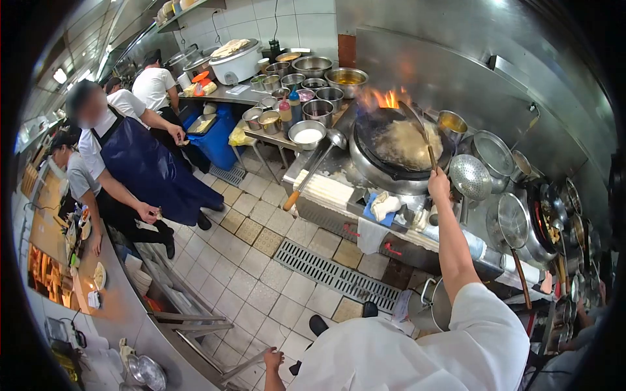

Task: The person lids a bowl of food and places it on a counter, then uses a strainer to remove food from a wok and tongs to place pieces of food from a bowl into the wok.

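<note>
My right hand (439, 186) is closed around the wooden handle of a wok spatula (424, 133), whose far end reaches into a large wok (365, 140). Pale, bubbling liquid (401, 143) fills part of the wok, and flames (388, 100) rise at its far rim. Low at my left side hangs my left hand (273, 358), fingers loosely curled with nothing visible in them, close to a metal rail (244, 365). A ladle (336, 138) with a wooden handle lies left of the wok. To its right rests a perforated skimmer (470, 176).
Metal bowls of ingredients (317, 111) crowd the left counter beside a bowl of white powder (307, 133). Strainers (508, 218) and a second wok (544, 215) stand right. A person in a blue apron (153, 166) and other people work left. A floor drain (336, 274) crosses the tiles.
</note>
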`<state>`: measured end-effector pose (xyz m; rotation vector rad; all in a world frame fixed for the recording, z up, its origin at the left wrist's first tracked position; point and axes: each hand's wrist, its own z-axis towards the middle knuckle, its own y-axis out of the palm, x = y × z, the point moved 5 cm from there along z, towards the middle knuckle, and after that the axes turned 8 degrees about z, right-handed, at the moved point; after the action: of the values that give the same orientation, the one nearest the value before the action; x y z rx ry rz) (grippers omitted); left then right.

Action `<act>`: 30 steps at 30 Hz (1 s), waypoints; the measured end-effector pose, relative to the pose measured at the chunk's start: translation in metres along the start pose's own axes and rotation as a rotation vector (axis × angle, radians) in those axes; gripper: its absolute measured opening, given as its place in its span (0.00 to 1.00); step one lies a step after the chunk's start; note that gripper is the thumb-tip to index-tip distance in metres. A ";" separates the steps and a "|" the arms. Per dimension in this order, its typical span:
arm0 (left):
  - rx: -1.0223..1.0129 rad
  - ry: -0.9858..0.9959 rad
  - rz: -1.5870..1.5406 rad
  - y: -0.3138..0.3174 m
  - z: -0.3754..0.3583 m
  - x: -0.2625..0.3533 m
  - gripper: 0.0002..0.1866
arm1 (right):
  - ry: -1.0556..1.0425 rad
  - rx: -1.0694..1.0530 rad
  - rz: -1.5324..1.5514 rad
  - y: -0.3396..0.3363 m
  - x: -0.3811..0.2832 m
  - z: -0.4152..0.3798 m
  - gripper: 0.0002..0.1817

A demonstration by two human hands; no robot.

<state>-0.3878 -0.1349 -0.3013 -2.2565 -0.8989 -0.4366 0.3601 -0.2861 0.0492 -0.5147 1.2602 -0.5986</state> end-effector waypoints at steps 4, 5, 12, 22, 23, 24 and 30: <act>0.013 0.068 0.178 0.003 0.002 0.007 0.23 | 0.348 -0.241 0.492 0.006 0.019 0.027 0.18; 0.012 0.070 0.185 0.003 -0.001 0.006 0.23 | 0.370 -0.246 0.581 -0.015 0.006 0.012 0.18; -0.052 0.333 0.400 0.017 0.014 0.039 0.23 | 0.344 -0.359 0.818 0.029 0.012 -0.005 0.17; 0.032 0.754 0.630 0.035 -0.008 0.139 0.24 | 0.230 -0.294 0.520 0.000 -0.003 -0.022 0.17; 0.082 0.835 0.631 0.037 -0.010 0.137 0.24 | -0.004 -0.243 0.479 -0.016 -0.012 -0.025 0.16; 0.135 0.917 0.631 0.041 -0.011 0.136 0.24 | -0.092 -0.248 0.406 -0.031 -0.011 -0.034 0.17; -0.110 0.591 0.628 0.078 -0.030 0.154 0.24 | -0.160 -0.228 0.338 0.007 0.078 0.007 0.18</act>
<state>-0.2258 -0.1236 -0.2359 -2.1651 0.1368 -0.7988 0.3830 -0.3326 -0.0094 -0.5127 1.2333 -0.1276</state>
